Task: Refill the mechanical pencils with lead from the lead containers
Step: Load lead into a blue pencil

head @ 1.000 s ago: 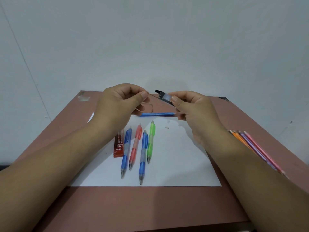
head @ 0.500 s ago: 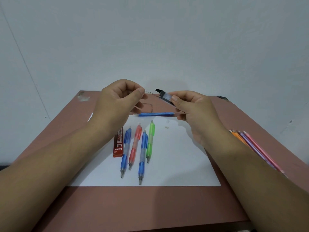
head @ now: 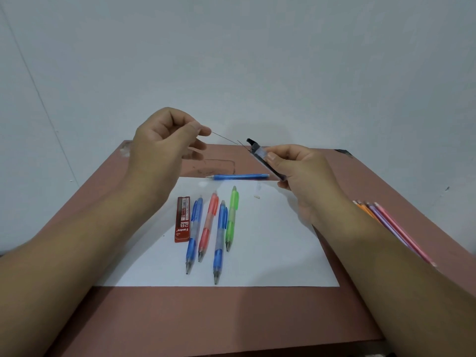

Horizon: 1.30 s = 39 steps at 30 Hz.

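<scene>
My left hand [head: 164, 143] pinches one thin lead stick [head: 224, 139] between thumb and forefinger, raised above the table. My right hand [head: 298, 171] grips a black lead container [head: 260, 154] with its cap flipped open; another lead tip pokes from its mouth. A slim blue pencil [head: 238, 177] lies crosswise at the far edge of the white paper [head: 270, 253]. Several mechanical pencils lie side by side on the paper: blue [head: 193, 233], red [head: 207, 225], blue [head: 219, 240] and green [head: 231, 217]. A red lead container [head: 182, 219] marked 2B lies left of them.
The brown table [head: 206, 318] stands against a pale wall. Several coloured wooden pencils [head: 386, 222] lie at the right edge, partly under my right forearm. A small white bit [head: 256, 195] rests on the paper near the green pencil.
My left hand has risen and moved left, drawing a lead stick out of the black container. My right hand has kept the container almost still.
</scene>
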Each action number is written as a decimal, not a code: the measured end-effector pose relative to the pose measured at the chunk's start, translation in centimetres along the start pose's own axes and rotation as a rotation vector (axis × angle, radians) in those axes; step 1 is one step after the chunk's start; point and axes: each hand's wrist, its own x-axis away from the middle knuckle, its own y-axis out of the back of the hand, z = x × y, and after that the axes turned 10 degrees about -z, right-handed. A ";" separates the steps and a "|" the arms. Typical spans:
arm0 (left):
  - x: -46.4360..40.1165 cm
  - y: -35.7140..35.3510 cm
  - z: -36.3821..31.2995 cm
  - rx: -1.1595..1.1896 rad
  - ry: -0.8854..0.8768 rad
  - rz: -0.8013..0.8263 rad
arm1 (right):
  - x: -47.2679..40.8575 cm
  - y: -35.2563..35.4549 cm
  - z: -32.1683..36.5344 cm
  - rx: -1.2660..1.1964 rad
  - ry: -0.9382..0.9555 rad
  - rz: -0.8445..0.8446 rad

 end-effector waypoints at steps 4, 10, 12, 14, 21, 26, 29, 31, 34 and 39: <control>0.5 -0.3 0.1 -0.021 -0.031 0.117 | 0.2 -0.1 0.1 -0.001 -0.005 0.001; 1.4 -0.6 0.5 -0.223 -0.194 0.286 | 0.4 -0.2 0.2 0.013 -0.009 0.012; 1.5 -0.6 0.6 -0.224 -0.195 0.290 | 0.4 -0.2 0.1 0.000 -0.013 0.021; 1.4 -0.7 0.6 -0.205 -0.177 0.302 | 0.3 -0.2 0.1 -0.011 -0.013 0.035; 1.4 -0.8 0.7 -0.272 -0.214 0.334 | 0.4 -0.3 0.1 -0.059 0.005 0.104; 1.5 -0.7 0.3 -0.379 -0.339 0.318 | 0.5 -0.4 0.2 -0.112 0.001 0.190; 1.5 -0.7 0.2 -0.323 -0.300 0.266 | 0.7 -0.3 0.3 -0.137 0.014 0.241; 1.4 -0.7 0.2 -0.244 -0.229 0.245 | 0.8 -0.3 0.3 -0.149 0.039 0.268; 1.1 -0.7 0.2 -0.148 -0.158 0.184 | 0.8 -0.3 0.4 -0.132 0.078 0.285; 0.5 -0.5 0.3 -0.065 -0.069 0.092 | 0.7 -0.4 0.3 -0.068 0.141 0.257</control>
